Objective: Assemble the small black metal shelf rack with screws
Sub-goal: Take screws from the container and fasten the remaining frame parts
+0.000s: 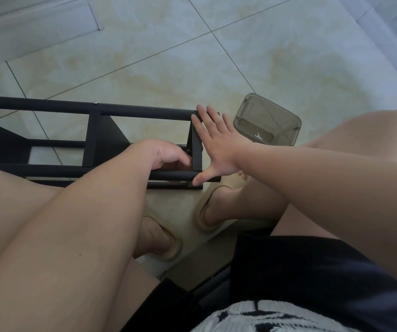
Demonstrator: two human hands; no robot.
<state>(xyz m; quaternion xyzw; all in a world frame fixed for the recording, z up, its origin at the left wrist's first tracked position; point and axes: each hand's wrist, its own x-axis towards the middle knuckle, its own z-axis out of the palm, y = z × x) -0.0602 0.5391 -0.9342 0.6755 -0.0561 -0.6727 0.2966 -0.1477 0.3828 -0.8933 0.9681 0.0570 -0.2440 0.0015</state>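
Observation:
The black metal shelf rack lies on its side on the tiled floor, in front of my knees. My right hand is spread flat against the rack's right end, fingers straight on the end bar and thumb on the near tube. My left hand reaches inside the frame near that end with its fingers curled at the corner joint. What the fingers hold is hidden. A small screw head shows on the far tube.
A translucent grey plastic box stands on the floor right of the rack, with a small flat wrench inside. My feet in beige slippers are below the rack. A white baseboard runs along the top left.

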